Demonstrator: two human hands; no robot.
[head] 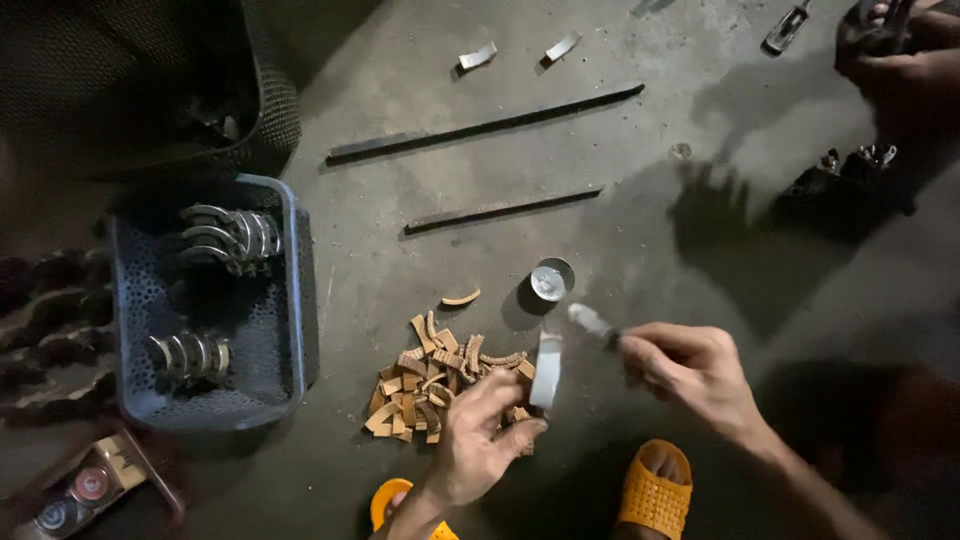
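My left hand (478,435) holds a curved grey metal shoe (546,370) upright by its lower end, just above a pile of several small tan lining strips (440,385) on the concrete floor. My right hand (690,370) grips a small brush (592,322) whose pale tip points toward the top of the metal shoe, a short gap away. A small open tin (551,279) stands on the floor just behind the brush. One loose tan strip (461,298) lies apart from the pile.
A blue perforated basket (290,300) at left holds curved metal shoes. Two dark metal bars (480,127) (500,210) lie further back, with two more shoes (478,56) beyond. Another person's hands (890,50) work at top right. My orange sandals (652,490) are below.
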